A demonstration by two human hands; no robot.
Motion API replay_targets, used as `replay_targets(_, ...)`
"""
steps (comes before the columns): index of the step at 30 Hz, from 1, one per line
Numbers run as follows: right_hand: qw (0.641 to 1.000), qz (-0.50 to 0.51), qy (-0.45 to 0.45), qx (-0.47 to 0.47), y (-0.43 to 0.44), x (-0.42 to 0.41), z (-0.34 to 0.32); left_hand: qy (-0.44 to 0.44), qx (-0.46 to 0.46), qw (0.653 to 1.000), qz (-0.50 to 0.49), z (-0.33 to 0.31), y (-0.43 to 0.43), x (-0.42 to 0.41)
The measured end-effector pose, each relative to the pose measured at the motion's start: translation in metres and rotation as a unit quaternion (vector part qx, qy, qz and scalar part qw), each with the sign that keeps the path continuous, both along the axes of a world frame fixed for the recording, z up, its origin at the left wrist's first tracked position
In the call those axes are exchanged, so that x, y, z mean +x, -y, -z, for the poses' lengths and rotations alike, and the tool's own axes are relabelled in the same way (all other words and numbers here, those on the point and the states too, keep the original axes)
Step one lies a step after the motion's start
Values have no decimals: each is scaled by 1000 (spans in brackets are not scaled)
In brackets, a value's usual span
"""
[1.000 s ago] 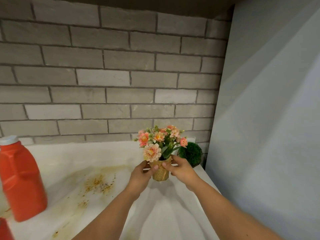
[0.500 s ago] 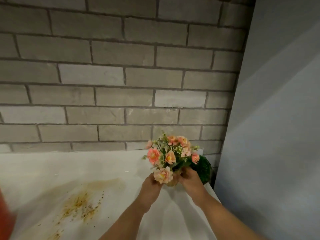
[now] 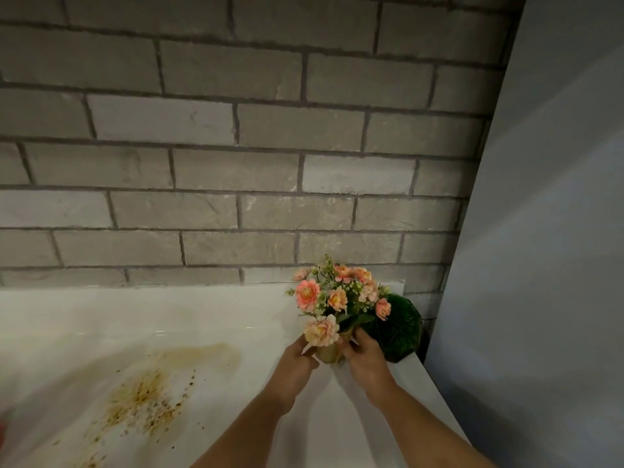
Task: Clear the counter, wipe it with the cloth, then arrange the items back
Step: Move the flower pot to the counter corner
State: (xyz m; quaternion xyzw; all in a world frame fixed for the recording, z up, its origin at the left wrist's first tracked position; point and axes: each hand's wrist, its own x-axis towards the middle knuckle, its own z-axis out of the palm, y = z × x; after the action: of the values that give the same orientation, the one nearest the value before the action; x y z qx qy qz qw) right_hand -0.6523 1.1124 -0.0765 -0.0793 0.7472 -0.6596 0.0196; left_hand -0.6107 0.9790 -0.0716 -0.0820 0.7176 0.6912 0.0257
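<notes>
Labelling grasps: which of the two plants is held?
The pink-flowered plant in the gold pot, gripped by left hand and right hand; the dark green plant stands behind, unheld.

**Dim, diffuse light with wide-angle bowing**

The light is low and soft, with no hard highlights. The white surface [image 3: 202, 315] shows faint glare streaks near its back edge. Pale, blurred forearm shadows fan out toward its front edge. The flower pot [image 3: 328, 352], left hand [image 3: 297, 359] and right hand [image 3: 366, 359] are in sharp focus. Mortar lines on the brick wall [image 3: 236, 130] bow toward the frame edges. A red smear [image 3: 2, 430] blurs at the left.
</notes>
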Motion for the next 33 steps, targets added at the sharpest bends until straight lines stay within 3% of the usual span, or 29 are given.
replay_targets(8, 995, 22, -8, 97, 6, -2, -10, -9, -2, 1000, -8, -12, -5, -2)
replay_targets(14, 988, 10, 4, 155, 4, 17, -19, -7, -72, 996, -61, -13, 1, 16)
replay_targets(23, 978, -78, 159, 112, 2, 60, -51, -13, -51, 992, -118, -23, 13, 63)
replay_targets(29, 959, -135, 164, 186, 16, 91, -64, -12, -75, 982, -170, -38, 24, 97)
replay_targets(33, 957, -165, 154, 184, 35, 114, -78, -44, -98, 972, -208, -54, 32, 125)
